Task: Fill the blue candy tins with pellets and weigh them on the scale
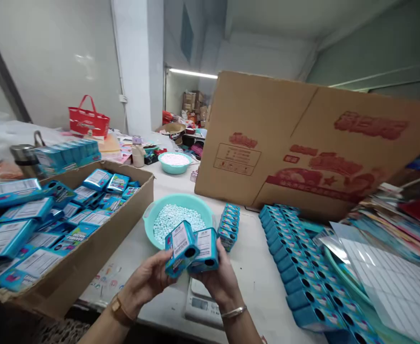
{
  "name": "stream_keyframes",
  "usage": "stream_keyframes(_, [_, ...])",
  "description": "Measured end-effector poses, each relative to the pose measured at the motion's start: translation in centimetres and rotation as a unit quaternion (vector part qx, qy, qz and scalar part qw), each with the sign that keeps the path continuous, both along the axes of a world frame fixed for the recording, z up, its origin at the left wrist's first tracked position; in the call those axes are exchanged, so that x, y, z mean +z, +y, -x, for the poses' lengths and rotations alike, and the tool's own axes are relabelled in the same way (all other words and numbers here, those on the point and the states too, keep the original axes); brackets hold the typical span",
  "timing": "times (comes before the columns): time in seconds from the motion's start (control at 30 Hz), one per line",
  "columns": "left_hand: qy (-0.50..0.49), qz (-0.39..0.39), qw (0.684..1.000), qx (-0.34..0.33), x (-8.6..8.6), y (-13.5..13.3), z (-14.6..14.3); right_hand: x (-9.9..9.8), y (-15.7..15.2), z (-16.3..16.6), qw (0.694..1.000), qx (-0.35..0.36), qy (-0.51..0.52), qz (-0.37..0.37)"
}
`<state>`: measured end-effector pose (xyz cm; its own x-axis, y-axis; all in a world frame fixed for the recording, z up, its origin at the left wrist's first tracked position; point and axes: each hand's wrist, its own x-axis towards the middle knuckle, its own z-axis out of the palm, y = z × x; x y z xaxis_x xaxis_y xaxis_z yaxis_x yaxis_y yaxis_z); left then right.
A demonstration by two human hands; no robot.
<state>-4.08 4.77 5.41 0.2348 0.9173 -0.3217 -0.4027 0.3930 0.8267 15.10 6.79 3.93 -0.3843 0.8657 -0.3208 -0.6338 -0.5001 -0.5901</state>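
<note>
My left hand (148, 282) is closed round a small blue box (180, 247) with a barcode label and a round hole in its end. My right hand (220, 281) grips a second blue box (205, 250) of the same kind, pressed against the first. Both are held just in front of a teal bowl (151, 216) filled with small white pellets (174, 219). A gold watch sits on my left wrist and a silver bangle on my right.
A cardboard box (98, 248) of flat blue cartons stands at the left. Rows of several blue boxes (303, 272) lie at the right, a short row (228, 225) beside the bowl. A large cardboard sheet (303, 143) leans behind. A white scale (202, 303) lies under my hands. A sticker sheet (392, 282) lies far right.
</note>
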Motion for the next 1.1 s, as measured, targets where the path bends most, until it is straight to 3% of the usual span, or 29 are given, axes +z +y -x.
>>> stream_keyframes(0.1, [0.057,-0.048,0.997,-0.018,-0.8,-0.2,-0.4,-1.4,-1.3,0.1,1.000,0.010,-0.025,-0.013])
stream_keyframes(0.2, [0.165,-0.088,0.981,0.057,-1.8,-0.7,-0.6,-1.6,-2.6,0.5,0.996,0.010,-0.056,-0.064])
stream_keyframes(0.27, [0.247,-0.148,0.951,0.111,-2.5,-1.4,-0.4,-1.5,-3.0,0.8,0.991,0.015,-0.068,-0.110])
stream_keyframes(0.37, [0.397,-0.310,0.848,0.166,-3.3,-2.6,0.4,-1.4,-2.6,1.6,0.991,0.028,-0.088,-0.095])
stream_keyframes(0.43, [0.468,-0.435,0.757,0.138,-3.7,-3.2,1.4,-1.4,-1.6,2.4,0.995,0.046,-0.085,-0.039])
stream_keyframes(0.5, [0.495,-0.520,0.692,0.074,-4.1,-3.3,2.6,-1.3,-0.6,3.6,0.993,0.091,-0.070,0.005])
stream_keyframes(0.57, [0.508,-0.555,0.655,0.069,-4.4,-2.6,3.8,-0.6,0.4,4.9,0.986,0.157,-0.056,0.025])
stream_keyframes(0.7, [0.519,-0.557,0.612,0.215,-4.9,0.0,5.4,1.9,2.3,7.0,0.966,0.246,-0.075,-0.031])
stream_keyframes(0.83, [0.477,-0.514,0.620,0.351,-5.3,2.3,6.1,3.9,5.6,7.5,0.936,0.294,-0.117,-0.152])
stream_keyframes(0.87, [0.453,-0.500,0.637,0.373,-5.2,2.6,6.1,3.9,6.8,7.4,0.924,0.305,-0.144,-0.182])
stream_keyframes(0.93, [0.386,-0.439,0.703,0.406,-4.7,3.3,6.0,3.2,9.4,7.1,0.885,0.297,-0.253,-0.254])
stream_keyframes(0.97, [0.344,-0.393,0.743,0.418,-4.2,3.7,5.9,2.6,10.8,6.9,0.851,0.271,-0.329,-0.308])
stream_keyframes(1.0, [0.301,-0.342,0.781,0.428,-3.8,4.2,5.8,1.9,12.0,6.7,0.797,0.243,-0.405,-0.376])
stream_keyframes(1.1, [0.193,-0.228,0.839,0.455,-3.1,6.7,5.4,-0.7,14.9,6.4,0.554,0.260,-0.505,-0.609])
